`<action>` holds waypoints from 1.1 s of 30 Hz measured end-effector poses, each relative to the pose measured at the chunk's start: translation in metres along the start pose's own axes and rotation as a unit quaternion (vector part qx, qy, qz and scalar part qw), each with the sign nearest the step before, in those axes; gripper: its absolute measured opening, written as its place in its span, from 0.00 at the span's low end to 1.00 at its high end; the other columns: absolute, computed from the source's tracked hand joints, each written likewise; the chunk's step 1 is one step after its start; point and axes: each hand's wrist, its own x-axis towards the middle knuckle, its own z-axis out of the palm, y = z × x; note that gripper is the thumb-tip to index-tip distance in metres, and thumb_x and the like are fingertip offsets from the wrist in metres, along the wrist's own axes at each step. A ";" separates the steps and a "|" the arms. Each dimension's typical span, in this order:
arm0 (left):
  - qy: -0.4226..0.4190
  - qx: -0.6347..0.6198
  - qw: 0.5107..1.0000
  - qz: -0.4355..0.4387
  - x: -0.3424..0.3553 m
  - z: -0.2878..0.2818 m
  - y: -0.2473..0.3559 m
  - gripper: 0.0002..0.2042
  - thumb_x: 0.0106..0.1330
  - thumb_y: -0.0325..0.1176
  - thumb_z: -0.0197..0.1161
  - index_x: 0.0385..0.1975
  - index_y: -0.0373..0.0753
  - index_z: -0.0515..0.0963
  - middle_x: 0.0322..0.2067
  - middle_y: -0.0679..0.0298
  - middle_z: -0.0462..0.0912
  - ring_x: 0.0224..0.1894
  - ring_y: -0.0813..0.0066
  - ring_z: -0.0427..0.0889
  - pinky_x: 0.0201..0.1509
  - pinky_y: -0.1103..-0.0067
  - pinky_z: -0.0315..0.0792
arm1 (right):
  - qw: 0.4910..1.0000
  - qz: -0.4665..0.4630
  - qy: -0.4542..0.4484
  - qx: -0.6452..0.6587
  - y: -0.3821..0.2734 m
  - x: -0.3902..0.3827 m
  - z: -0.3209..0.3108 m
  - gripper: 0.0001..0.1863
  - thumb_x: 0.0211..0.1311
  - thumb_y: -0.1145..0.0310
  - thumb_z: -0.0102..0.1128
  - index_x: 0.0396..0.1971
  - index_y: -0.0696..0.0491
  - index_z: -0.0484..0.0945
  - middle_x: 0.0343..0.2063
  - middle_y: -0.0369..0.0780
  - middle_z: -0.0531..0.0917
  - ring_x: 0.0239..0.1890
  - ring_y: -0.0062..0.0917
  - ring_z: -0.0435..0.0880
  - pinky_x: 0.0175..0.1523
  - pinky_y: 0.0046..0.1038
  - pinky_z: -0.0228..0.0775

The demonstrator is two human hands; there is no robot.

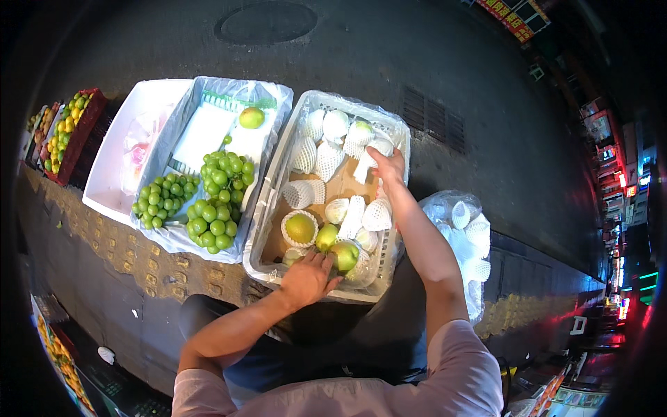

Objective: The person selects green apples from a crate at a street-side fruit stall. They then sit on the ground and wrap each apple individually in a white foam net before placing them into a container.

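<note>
A white plastic crate [260, 208] stands before me, lined with cardboard and clear film. Inside lie several fruits in white foam net sleeves [329, 161] and a few bare ones. At the near side my left hand [307, 281] has its fingers and thumb closed against a green pear [345, 256]; the palm side is hidden. Beside it are a smaller green fruit [326, 238] and a yellow-green fruit [301, 228] in a foam collar. Over the far right part my right hand [390, 168] grips a white foam net sleeve [364, 169]; whether fruit fills it is unclear.
Left of the crate, a film-lined tray [267, 94] holds green grapes [217, 221] and one round fruit [251, 117]. A white foam box [104, 174] adjoins it. To the right is a clear bag of foam sleeves [465, 233]. A red fruit crate [69, 149] sits far left.
</note>
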 end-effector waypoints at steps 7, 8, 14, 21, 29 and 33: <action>0.010 -0.006 1.000 -0.010 0.005 0.003 -0.003 0.20 0.68 0.44 0.62 0.47 0.31 0.78 0.36 0.53 0.81 0.42 0.56 0.82 0.45 0.67 0.79 | 0.952 -0.022 0.253 -0.171 0.076 0.105 0.034 0.40 0.46 0.57 0.82 0.57 0.62 0.75 0.46 0.52 0.86 0.46 0.41 0.87 0.46 0.39 0.80; 0.014 -0.005 1.000 -0.014 0.003 0.003 -0.004 0.20 0.68 0.44 0.62 0.47 0.31 0.78 0.36 0.53 0.81 0.42 0.56 0.82 0.45 0.67 0.79 | 0.931 -0.043 0.302 -0.200 0.078 0.104 0.045 0.39 0.46 0.57 0.81 0.57 0.62 0.76 0.46 0.53 0.86 0.47 0.44 0.87 0.49 0.41 0.80; 0.035 -0.011 0.999 -0.002 0.005 0.008 -0.002 0.20 0.67 0.43 0.63 0.49 0.31 0.79 0.36 0.53 0.81 0.41 0.55 0.82 0.44 0.67 0.79 | 0.925 -0.152 0.217 -0.273 0.100 0.137 0.026 0.36 0.48 0.63 0.76 0.61 0.54 0.76 0.46 0.55 0.86 0.49 0.49 0.86 0.56 0.41 0.77; 0.037 -0.015 0.998 -0.039 -0.010 0.006 -0.010 0.18 0.65 0.41 0.63 0.45 0.31 0.79 0.34 0.53 0.81 0.41 0.56 0.81 0.43 0.67 0.79 | 0.919 -0.138 0.018 -0.368 0.042 0.061 0.030 0.41 0.50 0.57 0.75 0.63 0.61 0.73 0.53 0.56 0.83 0.56 0.49 0.83 0.60 0.39 0.76; 0.027 -0.021 0.999 -0.026 0.003 0.006 -0.005 0.15 0.65 0.40 0.63 0.39 0.32 0.78 0.33 0.53 0.81 0.40 0.56 0.81 0.43 0.66 0.79 | 0.795 -0.225 -0.296 -0.480 0.038 -0.043 -0.024 0.39 0.56 0.48 0.72 0.62 0.58 0.75 0.59 0.54 0.78 0.63 0.44 0.76 0.68 0.37 0.66; 0.040 -0.025 0.999 -0.025 0.001 0.009 -0.007 0.15 0.65 0.40 0.63 0.40 0.32 0.78 0.33 0.53 0.81 0.40 0.56 0.81 0.44 0.66 0.79 | 0.750 -0.345 -0.288 -0.485 0.035 -0.041 -0.012 0.37 0.56 0.50 0.72 0.63 0.54 0.75 0.59 0.53 0.79 0.63 0.45 0.76 0.68 0.39 0.66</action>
